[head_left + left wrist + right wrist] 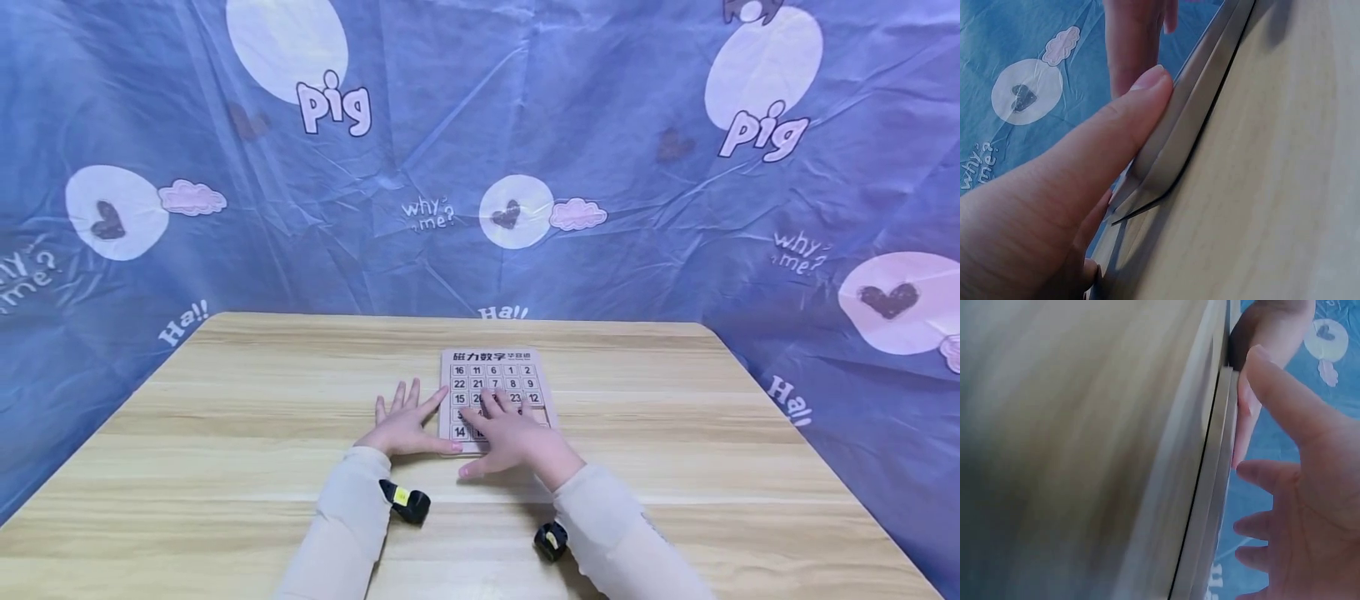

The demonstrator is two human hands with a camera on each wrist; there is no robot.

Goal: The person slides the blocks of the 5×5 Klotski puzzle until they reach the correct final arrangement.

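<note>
A sliding number puzzle with numbered square tiles in a pale frame lies flat on the wooden table. My left hand is at its left side, fingers spread, the thumb resting on the near left corner of the frame; in the left wrist view that thumb presses the frame's edge. Over the lower tiles spreads my right hand, its fingertips on or just above them and its thumb off the near edge. Several lower tiles are hidden under it. A gap without a tile shows at the right of the fourth row.
The wooden table extends around the puzzle on all sides. A blue printed cloth hangs behind and beside it. Black wrist cameras sit on the left sleeve and the right sleeve.
</note>
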